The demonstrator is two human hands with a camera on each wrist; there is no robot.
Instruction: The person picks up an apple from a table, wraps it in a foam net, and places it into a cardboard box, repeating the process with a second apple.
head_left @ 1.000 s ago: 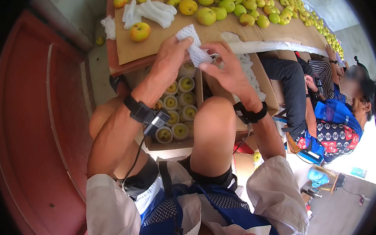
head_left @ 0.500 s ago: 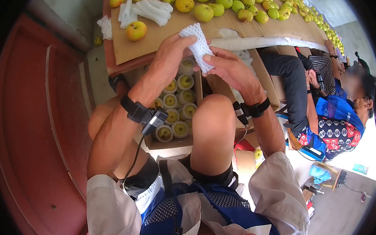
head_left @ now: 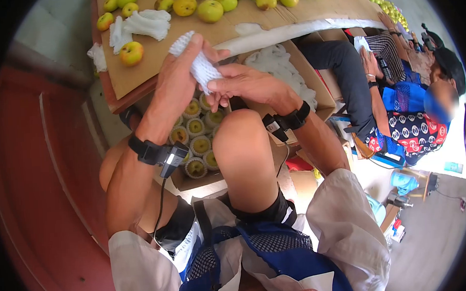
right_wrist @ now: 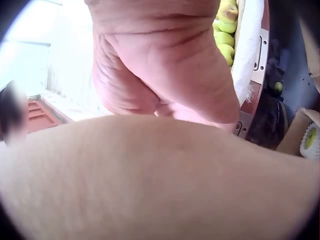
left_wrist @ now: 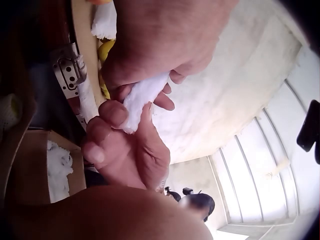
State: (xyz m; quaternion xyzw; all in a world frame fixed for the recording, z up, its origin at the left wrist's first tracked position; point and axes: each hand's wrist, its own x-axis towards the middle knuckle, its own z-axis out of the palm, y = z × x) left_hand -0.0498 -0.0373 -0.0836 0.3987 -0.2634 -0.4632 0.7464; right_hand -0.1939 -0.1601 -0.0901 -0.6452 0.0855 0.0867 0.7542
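Note:
Both hands hold a white foam net sleeve [head_left: 204, 70] above the knees, near the table's front edge. My left hand [head_left: 179, 72] grips its upper part, the thumb lying along it. At the lower end, my right hand [head_left: 253, 85] pinches the sleeve between thumb and fingers. In the left wrist view the foam sleeve [left_wrist: 142, 100] looks narrow and flattened, running from under the left hand [left_wrist: 165, 40] down to the right thumb and fingers. The right wrist view shows mostly the right palm [right_wrist: 155, 65]; the sleeve is hidden there.
On the cardboard-covered table [head_left: 206, 36] lie many green apples [head_left: 210, 10], a reddish apple [head_left: 132, 54] and loose foam sleeves [head_left: 147, 24]. Below, one box holds sleeved apples [head_left: 195, 127]; a second box [head_left: 319, 78] holds white foam sleeves. Another person [head_left: 415, 109] sits at the right.
My right hand has come from open fingers beside the sleeve to pinching its lower end. The head view has turned, so the table and hands appear further left.

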